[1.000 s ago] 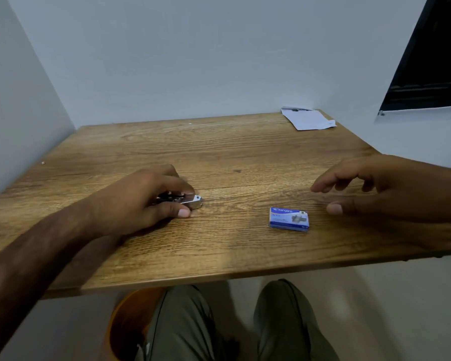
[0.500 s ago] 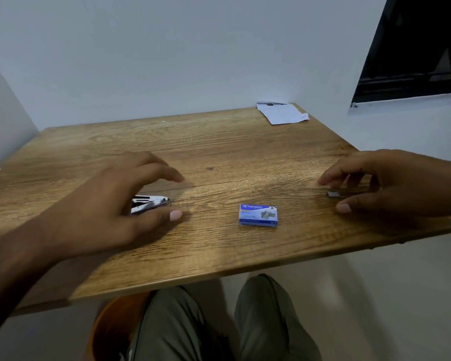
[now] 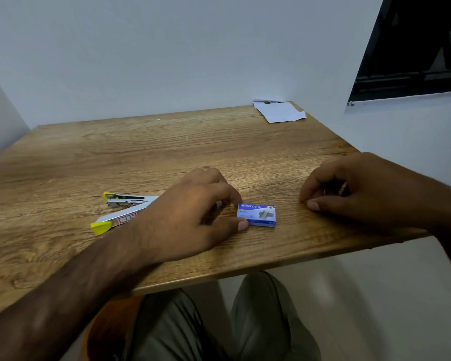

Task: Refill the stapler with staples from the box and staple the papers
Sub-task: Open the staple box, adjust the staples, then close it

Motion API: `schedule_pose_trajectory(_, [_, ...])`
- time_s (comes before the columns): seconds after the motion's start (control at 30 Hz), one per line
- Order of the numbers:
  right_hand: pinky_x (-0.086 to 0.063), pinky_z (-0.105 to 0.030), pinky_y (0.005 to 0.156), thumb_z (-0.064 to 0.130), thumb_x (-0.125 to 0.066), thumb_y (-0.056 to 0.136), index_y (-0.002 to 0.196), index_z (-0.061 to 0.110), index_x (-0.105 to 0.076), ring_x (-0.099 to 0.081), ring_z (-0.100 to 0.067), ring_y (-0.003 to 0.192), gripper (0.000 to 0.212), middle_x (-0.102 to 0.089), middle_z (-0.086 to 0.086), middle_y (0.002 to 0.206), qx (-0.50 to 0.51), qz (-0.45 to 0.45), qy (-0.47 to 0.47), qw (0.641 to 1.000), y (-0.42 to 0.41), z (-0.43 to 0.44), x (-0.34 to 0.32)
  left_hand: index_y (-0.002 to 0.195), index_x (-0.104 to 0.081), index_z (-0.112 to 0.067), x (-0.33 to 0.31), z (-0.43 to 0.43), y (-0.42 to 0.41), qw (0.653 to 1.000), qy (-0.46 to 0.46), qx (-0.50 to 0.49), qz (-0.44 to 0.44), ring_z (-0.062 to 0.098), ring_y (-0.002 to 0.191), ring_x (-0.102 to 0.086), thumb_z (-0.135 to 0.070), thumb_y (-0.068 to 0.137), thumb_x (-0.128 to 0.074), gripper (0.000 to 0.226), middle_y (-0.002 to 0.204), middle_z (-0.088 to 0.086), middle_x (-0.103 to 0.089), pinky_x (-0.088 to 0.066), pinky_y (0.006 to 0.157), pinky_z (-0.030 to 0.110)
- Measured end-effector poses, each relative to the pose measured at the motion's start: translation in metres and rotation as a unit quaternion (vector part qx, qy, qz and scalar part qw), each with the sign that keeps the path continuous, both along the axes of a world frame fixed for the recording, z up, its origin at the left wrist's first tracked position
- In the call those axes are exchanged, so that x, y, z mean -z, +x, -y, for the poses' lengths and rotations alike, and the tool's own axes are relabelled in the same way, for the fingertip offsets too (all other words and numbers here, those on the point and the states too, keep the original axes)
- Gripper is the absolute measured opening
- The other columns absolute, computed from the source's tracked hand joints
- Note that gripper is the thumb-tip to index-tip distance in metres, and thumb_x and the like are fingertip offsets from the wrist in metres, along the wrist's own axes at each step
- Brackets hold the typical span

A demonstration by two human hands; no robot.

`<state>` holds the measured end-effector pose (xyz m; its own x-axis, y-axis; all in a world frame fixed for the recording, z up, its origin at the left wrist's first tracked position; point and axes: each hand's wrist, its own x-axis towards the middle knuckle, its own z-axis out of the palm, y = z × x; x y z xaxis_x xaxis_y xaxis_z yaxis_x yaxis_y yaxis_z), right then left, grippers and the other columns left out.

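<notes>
A silver stapler (image 3: pixel 126 209) with yellow ends lies swung open on the wooden table (image 3: pixel 167 142), left of centre. A small blue staple box (image 3: pixel 258 216) lies flat near the front edge. My left hand (image 3: pixel 185 217) reaches across the stapler's right end, with thumb and forefinger pinching the box's left end. My right hand (image 3: pixel 359 188) rests on the table to the right of the box, fingers curled under and thumb tip on the wood. What it may hold is hidden. The white papers (image 3: pixel 279 112) lie at the far right corner.
Walls close the table in at the back and left. A dark window (image 3: pixel 414 48) is up on the right. Below the front edge are my knees (image 3: pixel 266 321) and an orange round object (image 3: pixel 107 329).
My left hand has let go of the stapler, which now lies open, and has moved right to the staple box. My right hand has curled its fingers in. The view has shifted right.
</notes>
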<state>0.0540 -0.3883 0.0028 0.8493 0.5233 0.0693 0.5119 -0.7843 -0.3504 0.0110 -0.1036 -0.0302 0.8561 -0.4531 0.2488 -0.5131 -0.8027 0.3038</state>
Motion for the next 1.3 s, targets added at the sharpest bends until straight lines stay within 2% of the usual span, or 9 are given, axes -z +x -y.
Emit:
schedule_pose_trajectory(0.2, [-0.049,-0.024,0.066,0.050,-0.066,0.078,0.091,0.045,-0.074,-0.061,-0.002,0.085,0.016,-0.067,0.020,0.089,-0.018,-0.035,0.029,0.999,-0.012,-0.020,-0.001,0.104,-0.065,-0.038,0.010,0.000,-0.002,0.999,-0.038,-0.020,0.019,0.007,0.102,-0.053,-0.067,0.081,-0.052,0.039,0.103,-0.015,-0.059,-0.049,0.090,0.039])
schedule_pose_trajectory(0.3, [-0.043,-0.020,0.057,0.049,-0.068,0.079,0.091,0.042,-0.075,-0.061,0.000,0.068,0.016,-0.071,0.014,0.080,-0.013,-0.102,0.071,0.992,-0.022,-0.034,0.004,0.102,-0.067,-0.037,0.014,0.001,-0.003,0.997,-0.055,-0.031,0.032,0.008,0.100,-0.054,-0.067,0.080,-0.053,0.040,0.101,-0.015,-0.059,-0.049,0.087,0.040])
schedule_pose_trajectory(0.43, [-0.032,-0.020,0.041,0.038,-0.069,0.085,0.090,0.030,-0.078,-0.044,-0.008,0.041,0.013,-0.064,-0.003,0.054,0.076,-0.223,0.221,0.946,-0.028,-0.044,0.009,0.102,-0.068,-0.037,0.016,0.002,-0.003,0.996,-0.066,-0.048,0.036,0.005,0.095,-0.052,-0.070,0.077,-0.052,0.045,0.097,-0.017,-0.058,-0.048,0.083,0.033])
schedule_pose_trajectory(0.57, [-0.023,-0.016,0.038,0.033,-0.062,0.092,0.094,0.022,-0.077,-0.035,-0.008,0.029,0.018,-0.061,-0.006,0.049,0.105,-0.309,0.267,0.907,-0.036,-0.048,0.005,0.100,-0.069,-0.038,0.018,0.004,-0.003,0.995,-0.073,-0.056,0.040,0.007,0.093,-0.054,-0.069,0.076,-0.053,0.042,0.094,-0.017,-0.058,-0.049,0.081,0.033])
schedule_pose_trajectory(0.7, [-0.029,-0.015,0.034,0.032,-0.063,0.094,0.086,0.022,-0.076,-0.039,-0.010,0.029,0.019,-0.063,-0.006,0.050,0.136,-0.297,0.249,0.912,-0.036,-0.055,0.006,0.103,-0.070,-0.038,0.016,0.004,-0.004,0.995,-0.079,-0.057,0.025,0.007,0.093,-0.053,-0.068,0.077,-0.057,0.042,0.094,-0.019,-0.057,-0.047,0.078,0.031])
schedule_pose_trajectory(0.8, [-0.033,-0.018,0.034,0.037,-0.066,0.091,0.074,0.016,-0.074,-0.042,-0.012,0.030,0.029,-0.062,-0.009,0.050,0.162,-0.281,0.224,0.919,-0.036,-0.059,0.006,0.105,-0.072,-0.040,0.014,0.002,-0.005,0.994,-0.090,-0.061,0.001,0.007,0.095,-0.054,-0.068,0.072,-0.060,0.045,0.094,-0.018,-0.058,-0.047,0.078,0.030])
schedule_pose_trajectory(1.03, [-0.036,-0.019,0.034,0.041,-0.065,0.092,0.065,0.010,-0.069,-0.042,-0.014,0.029,0.042,-0.056,-0.008,0.042,0.179,-0.277,0.188,0.925,-0.036,-0.062,0.002,0.099,-0.073,-0.041,0.012,-0.012,-0.012,0.990,-0.112,-0.078,-0.020,0.002,0.092,-0.058,-0.073,0.068,-0.062,0.046,0.093,-0.018,-0.061,-0.049,0.077,0.027])
schedule_pose_trajectory(1.17, [-0.037,-0.019,0.033,0.040,-0.066,0.091,0.069,0.010,-0.070,-0.043,-0.012,0.027,0.037,-0.058,-0.006,0.042,0.174,-0.276,0.190,0.926,-0.038,-0.063,0.001,0.098,-0.074,-0.039,0.010,-0.019,-0.019,0.991,-0.105,-0.085,-0.012,0.001,0.090,-0.058,-0.064,0.076,-0.069,0.034,0.093,-0.017,-0.062,-0.046,0.074,0.023])
schedule_pose_trajectory(1.3, [-0.038,-0.020,0.034,0.047,-0.068,0.084,0.085,0.025,-0.070,-0.044,-0.012,0.027,0.022,-0.060,-0.005,0.043,0.183,-0.229,0.207,0.933,-0.042,-0.058,-0.004,0.099,-0.074,-0.040,0.009,-0.021,-0.023,0.991,-0.105,-0.077,-0.018,0.000,0.089,-0.057,-0.060,0.077,-0.072,0.030,0.093,-0.017,-0.061,-0.044,0.073,0.022])
